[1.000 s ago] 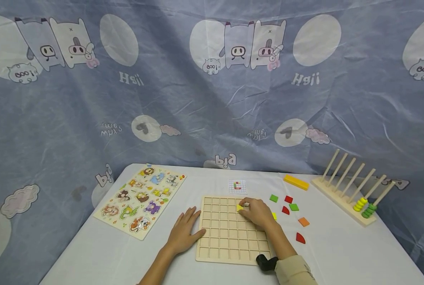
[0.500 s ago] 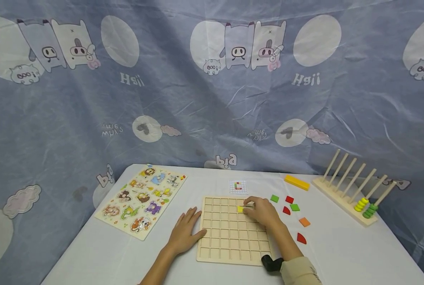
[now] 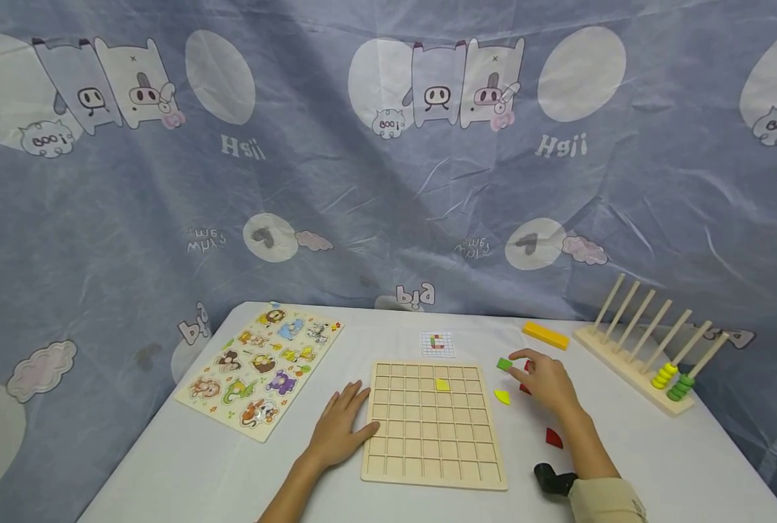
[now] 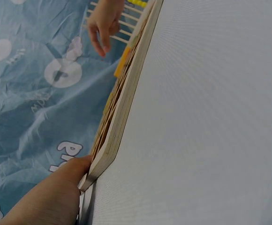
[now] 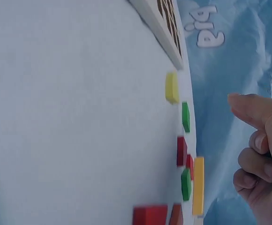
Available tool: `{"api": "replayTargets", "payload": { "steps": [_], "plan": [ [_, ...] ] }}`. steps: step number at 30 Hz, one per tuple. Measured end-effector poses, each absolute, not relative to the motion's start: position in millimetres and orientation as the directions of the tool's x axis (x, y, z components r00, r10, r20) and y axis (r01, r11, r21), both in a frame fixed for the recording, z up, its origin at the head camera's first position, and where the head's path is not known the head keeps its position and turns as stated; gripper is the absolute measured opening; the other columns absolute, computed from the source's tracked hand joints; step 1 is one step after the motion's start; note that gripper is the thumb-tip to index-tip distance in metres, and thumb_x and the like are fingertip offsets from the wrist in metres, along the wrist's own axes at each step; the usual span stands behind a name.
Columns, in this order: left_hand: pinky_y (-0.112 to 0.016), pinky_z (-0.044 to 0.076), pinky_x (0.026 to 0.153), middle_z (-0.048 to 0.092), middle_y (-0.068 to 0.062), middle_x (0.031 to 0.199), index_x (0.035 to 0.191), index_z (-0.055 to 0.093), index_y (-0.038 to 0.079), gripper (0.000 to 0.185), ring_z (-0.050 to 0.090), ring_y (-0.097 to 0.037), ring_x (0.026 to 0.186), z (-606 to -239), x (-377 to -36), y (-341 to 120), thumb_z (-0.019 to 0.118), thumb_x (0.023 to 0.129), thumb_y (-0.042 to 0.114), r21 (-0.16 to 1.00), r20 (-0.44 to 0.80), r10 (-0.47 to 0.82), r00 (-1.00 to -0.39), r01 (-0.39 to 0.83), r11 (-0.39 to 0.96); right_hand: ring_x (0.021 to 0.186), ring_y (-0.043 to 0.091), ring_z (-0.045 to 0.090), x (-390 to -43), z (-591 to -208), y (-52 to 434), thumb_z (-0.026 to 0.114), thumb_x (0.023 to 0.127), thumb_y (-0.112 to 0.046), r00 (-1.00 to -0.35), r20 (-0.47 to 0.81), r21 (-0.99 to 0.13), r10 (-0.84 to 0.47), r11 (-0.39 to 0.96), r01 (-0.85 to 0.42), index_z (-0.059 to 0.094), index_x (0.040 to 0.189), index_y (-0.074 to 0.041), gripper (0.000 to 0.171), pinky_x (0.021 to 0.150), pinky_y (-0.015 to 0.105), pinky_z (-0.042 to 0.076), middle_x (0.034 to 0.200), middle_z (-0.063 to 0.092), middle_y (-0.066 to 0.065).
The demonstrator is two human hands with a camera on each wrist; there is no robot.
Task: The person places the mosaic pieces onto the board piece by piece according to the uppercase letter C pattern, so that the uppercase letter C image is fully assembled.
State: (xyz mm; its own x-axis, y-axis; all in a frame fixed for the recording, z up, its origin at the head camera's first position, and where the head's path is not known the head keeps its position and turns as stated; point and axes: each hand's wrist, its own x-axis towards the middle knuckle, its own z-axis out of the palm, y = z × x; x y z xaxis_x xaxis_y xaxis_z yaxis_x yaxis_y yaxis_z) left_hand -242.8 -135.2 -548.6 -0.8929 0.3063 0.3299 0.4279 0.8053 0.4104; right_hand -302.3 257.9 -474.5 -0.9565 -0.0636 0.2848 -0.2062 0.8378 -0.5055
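Red pieces point(image 3: 527, 378) partly behind right hand point(image 3: 548, 381)

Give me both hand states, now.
Left hand: open, flat against the grid board edge.
Right hand: loosely curled, holding nothing, over the green tile.

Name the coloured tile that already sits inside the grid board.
The yellow tile alone fills a grid board cell; the others lie loose on the table.
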Motion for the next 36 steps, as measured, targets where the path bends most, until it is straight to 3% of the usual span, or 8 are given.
{"api": "replayTargets", "payload": {
  "steps": [18,36],
  "plan": [
    [-0.046,0.016,0.111,0.034,-0.013,0.145,0.138,0.043,0.009,0.069,0.026,-0.028,0.135,-549,-243,-135,0.052,0.087,0.054,0.410,0.334,0.309,-0.891,0.432,0.803,0.041,0.018,0.033,-316,-495,303,0.067,0.085,-0.027,-0.970,0.237,-0.540,0.056,0.838,-0.083,0.062,0.112,-0.006,0.036,0.038,0.025,0.024,0.054,0.037,0.002],
    [-0.044,0.017,0.111,0.035,-0.011,0.145,0.137,0.043,0.009,0.068,0.026,-0.026,0.135,-550,-244,-136,0.053,0.086,0.053,0.400,0.338,0.305,-0.890,0.429,0.810,0.057,0.022,0.048,-321,-503,304,0.068,0.082,-0.028,-0.980,0.136,-0.511,0.145,0.858,0.056,0.063,0.107,-0.002,0.036,0.043,0.030,0.038,0.077,0.057,0.013]
  ]
}}
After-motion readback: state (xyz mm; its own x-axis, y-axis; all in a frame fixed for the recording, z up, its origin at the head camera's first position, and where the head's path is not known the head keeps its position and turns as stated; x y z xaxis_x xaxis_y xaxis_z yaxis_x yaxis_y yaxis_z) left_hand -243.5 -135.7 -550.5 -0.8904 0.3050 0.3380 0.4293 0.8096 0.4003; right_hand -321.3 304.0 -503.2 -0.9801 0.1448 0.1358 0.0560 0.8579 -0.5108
